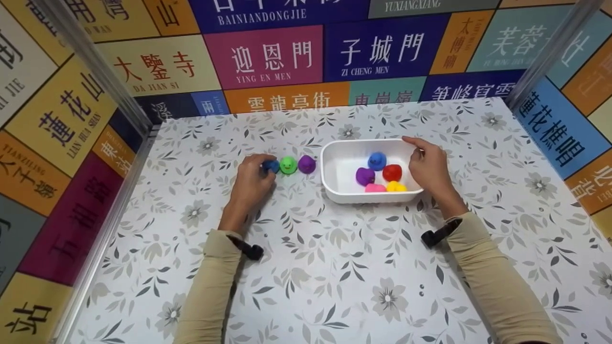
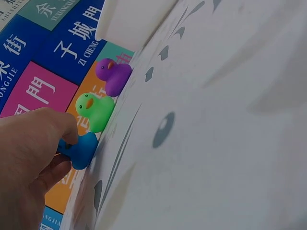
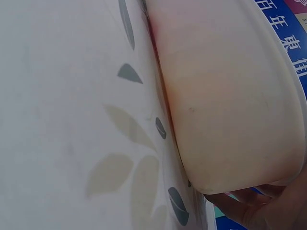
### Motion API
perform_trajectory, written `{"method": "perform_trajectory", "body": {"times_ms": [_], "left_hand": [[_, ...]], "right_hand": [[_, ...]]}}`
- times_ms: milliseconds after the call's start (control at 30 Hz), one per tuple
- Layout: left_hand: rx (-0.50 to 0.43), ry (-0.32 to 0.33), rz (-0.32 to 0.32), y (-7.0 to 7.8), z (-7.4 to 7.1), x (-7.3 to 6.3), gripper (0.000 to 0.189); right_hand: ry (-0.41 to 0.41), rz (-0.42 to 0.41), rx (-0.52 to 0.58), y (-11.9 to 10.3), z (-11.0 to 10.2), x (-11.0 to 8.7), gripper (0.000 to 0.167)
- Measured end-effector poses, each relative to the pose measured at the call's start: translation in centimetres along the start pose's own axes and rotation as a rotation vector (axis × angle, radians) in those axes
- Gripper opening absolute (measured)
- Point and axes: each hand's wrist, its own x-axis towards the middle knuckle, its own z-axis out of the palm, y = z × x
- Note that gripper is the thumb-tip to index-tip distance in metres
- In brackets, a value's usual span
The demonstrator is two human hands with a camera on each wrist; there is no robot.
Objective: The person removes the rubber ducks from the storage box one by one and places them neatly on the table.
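Tan sleeves rise from the bottom of the frame. Left of centre, the left hand pinches a blue duck, its fingers closed only to the toy's width. Rightward from that grip, a green duck and a purple duck line up toward the tub, whose long axis runs likewise. The right hand grips the tub's right end.

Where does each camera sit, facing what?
Head: on the head, facing forward and down at the tub; left hand, right hand, sleeves show.
Left wrist: on that wrist, facing the left hand, which holds a blue duck.
Right wrist: on that wrist, facing the tub's outside; right hand partly shows.
Head and left wrist both show the green duck.
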Motion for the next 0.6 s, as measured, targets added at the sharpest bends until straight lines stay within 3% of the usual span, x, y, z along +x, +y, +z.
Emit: {"method": "perform_trajectory", "body": {"times_ms": [300, 600], "left_hand": [[0.0, -0.009, -0.006, 0.0, 0.1, -0.1, 0.033], [0.015, 0.041, 0.008, 1.2, -0.2, 0.1, 0.029]], "right_hand": [[-0.002, 0.005, 0.01, 0.1, 0.0, -0.2, 0.055], [0.02, -0.032, 0.013, 0.2, 0.0, 0.1, 0.054]]}}
